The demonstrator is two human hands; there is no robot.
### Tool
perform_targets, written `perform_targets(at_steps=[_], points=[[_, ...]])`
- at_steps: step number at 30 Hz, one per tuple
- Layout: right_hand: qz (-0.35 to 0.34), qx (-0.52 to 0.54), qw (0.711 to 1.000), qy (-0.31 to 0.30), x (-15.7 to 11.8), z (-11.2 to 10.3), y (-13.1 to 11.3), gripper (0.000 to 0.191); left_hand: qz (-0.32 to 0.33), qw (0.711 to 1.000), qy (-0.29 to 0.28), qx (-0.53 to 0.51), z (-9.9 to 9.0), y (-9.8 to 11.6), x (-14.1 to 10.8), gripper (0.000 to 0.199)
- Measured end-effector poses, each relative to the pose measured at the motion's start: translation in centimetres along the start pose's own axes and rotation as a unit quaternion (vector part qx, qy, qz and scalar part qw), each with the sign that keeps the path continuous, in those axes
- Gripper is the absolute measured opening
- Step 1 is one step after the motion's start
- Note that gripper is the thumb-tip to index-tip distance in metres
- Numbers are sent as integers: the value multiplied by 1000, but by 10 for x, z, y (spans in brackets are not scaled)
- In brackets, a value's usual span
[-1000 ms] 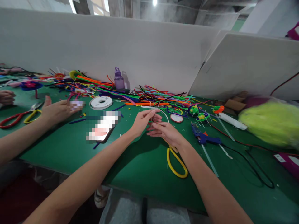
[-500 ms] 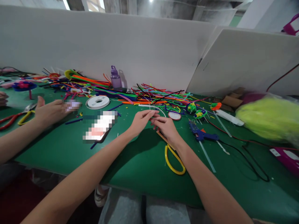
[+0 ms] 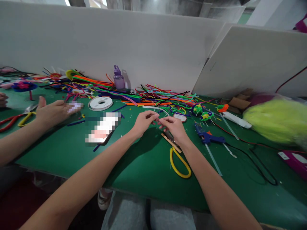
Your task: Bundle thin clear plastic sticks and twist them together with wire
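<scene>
My left hand (image 3: pixel 145 122) is closed in a pinch at the fingertips, above the middle of the green table (image 3: pixel 144 169). Close beside it, my right hand (image 3: pixel 174 126) pinches too. Thin pale strands (image 3: pixel 155 100), like fine wire or thread, run up from the fingertips of both hands. Whether it is one strand or more I cannot tell. Beneath my right hand lie a flat wooden strip (image 3: pixel 176 147) and a tool with a yellow looped handle (image 3: pixel 180 163), its front partly hidden. A white round label-like disc (image 3: pixel 179 118) is just beyond the right fingers.
Coloured pipe cleaners (image 3: pixel 158 99) are heaped along the white partition (image 3: pixel 107 41). A ribbon spool (image 3: pixel 100 103), a blurred phone (image 3: pixel 103 129) and a co-worker's hand (image 3: pixel 55 111) are leftward. To the right are a blue glue gun (image 3: pixel 206 135) with its cord and a yellow-green bag (image 3: pixel 273 119).
My hands have drawn slightly apart at the fingertips, with the right one moving a little to the right. More of the wooden strip and the tool shows beneath it.
</scene>
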State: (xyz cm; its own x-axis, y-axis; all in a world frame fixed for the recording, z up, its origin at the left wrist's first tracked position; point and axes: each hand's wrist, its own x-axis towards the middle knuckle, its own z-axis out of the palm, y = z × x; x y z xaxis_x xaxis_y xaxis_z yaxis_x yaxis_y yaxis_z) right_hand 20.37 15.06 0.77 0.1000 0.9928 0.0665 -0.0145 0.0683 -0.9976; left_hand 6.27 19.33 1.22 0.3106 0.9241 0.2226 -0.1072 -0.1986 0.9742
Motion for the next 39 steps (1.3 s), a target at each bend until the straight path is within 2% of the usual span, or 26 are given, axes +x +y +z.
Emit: perform_targets(at_steps=[5, 12, 16, 19, 24, 27, 31, 39], points=[[-2, 7, 1000, 1, 2, -1, 3, 17, 13, 999, 36, -1, -2, 1, 0, 20], [-6, -28, 996, -81, 0, 5, 6, 14, 22, 999, 33, 19, 0, -1, 0, 18], [-22, -42, 994, -101, -3, 6, 3, 10, 27, 999, 32, 14, 0, -1, 0, 19], [-16, -25, 996, -88, -3, 4, 2, 10, 6, 1000, 9, -6, -1, 0, -1, 21], [18, 21, 998, -61, -1, -2, 1, 10, -40, 994, -96, -28, -2, 3, -3, 23], [46, 42, 996, -66, 1, -5, 0, 12, -59, 989, -129, -31, -3, 2, -3, 24], [64, 72, 993, -69, 2, -8, -1, 13, -65, 989, -125, -36, -3, 0, -2, 25], [68, 94, 991, -64, 3, -9, -1, 14, -38, 993, -107, -28, 2, -6, -2, 24]])
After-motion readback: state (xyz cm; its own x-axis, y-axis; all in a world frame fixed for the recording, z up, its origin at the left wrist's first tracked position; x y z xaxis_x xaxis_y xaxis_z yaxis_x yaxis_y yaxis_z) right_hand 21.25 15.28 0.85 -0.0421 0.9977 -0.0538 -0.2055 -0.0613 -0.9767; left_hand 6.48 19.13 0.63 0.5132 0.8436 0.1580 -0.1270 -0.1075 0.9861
